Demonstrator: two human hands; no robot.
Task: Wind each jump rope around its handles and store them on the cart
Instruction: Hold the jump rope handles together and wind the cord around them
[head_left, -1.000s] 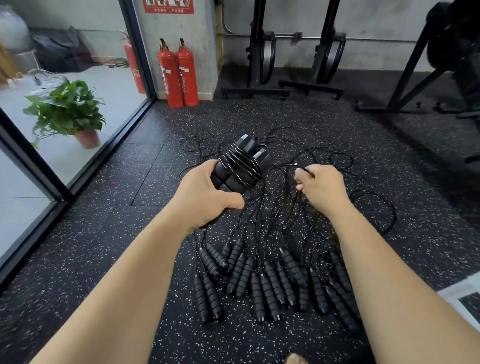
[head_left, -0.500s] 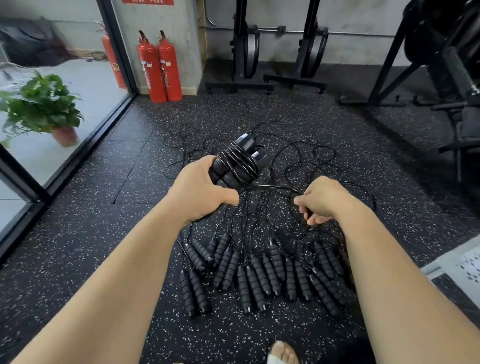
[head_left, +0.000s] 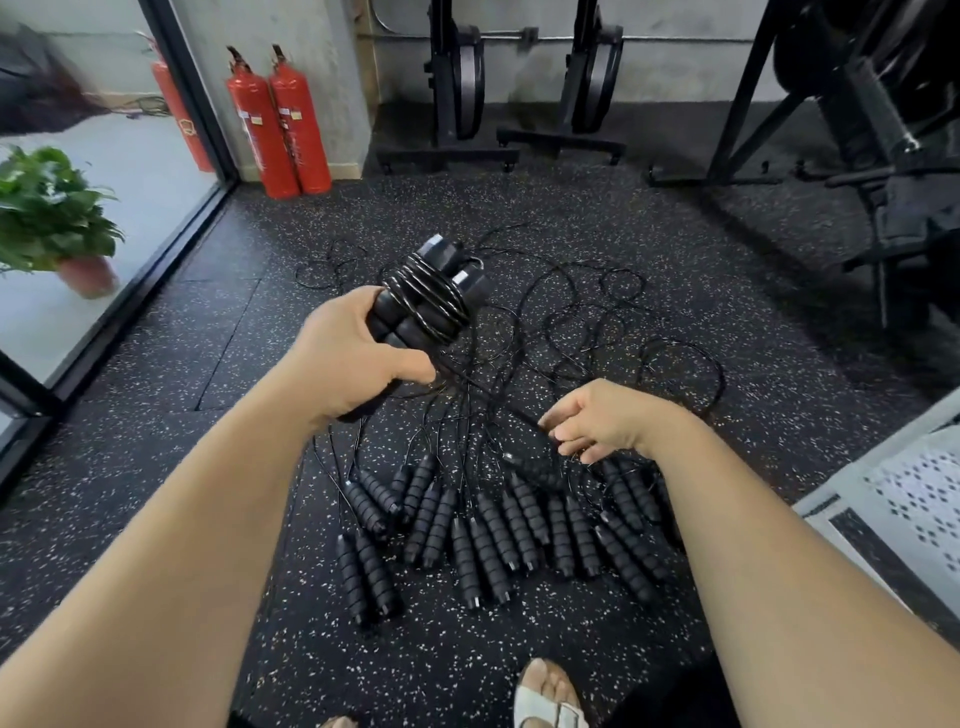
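My left hand (head_left: 349, 358) grips a pair of black foam jump rope handles (head_left: 434, 299) held together, tips pointing away, with several turns of thin black cord wound round them. A taut length of that cord (head_left: 488, 396) runs down and right to my right hand (head_left: 602, 422), which pinches it between thumb and fingers just above the floor. Below both hands, several more black handles (head_left: 493, 535) lie in a rough row on the speckled rubber floor, their cords (head_left: 597, 322) spread in tangled loops behind them.
A pale perforated cart shelf (head_left: 914, 499) shows at the right edge. Two red fire extinguishers (head_left: 280, 124) stand by the wall, a potted plant (head_left: 49, 218) is behind the glass at left, and black gym racks (head_left: 857, 135) fill the back and right. A sandalled foot (head_left: 548, 693) is at the bottom.
My right hand has dropped from beside the handles down and toward me, drawing the cord out low. The left hand still holds the wound handles. The view has tilted down.
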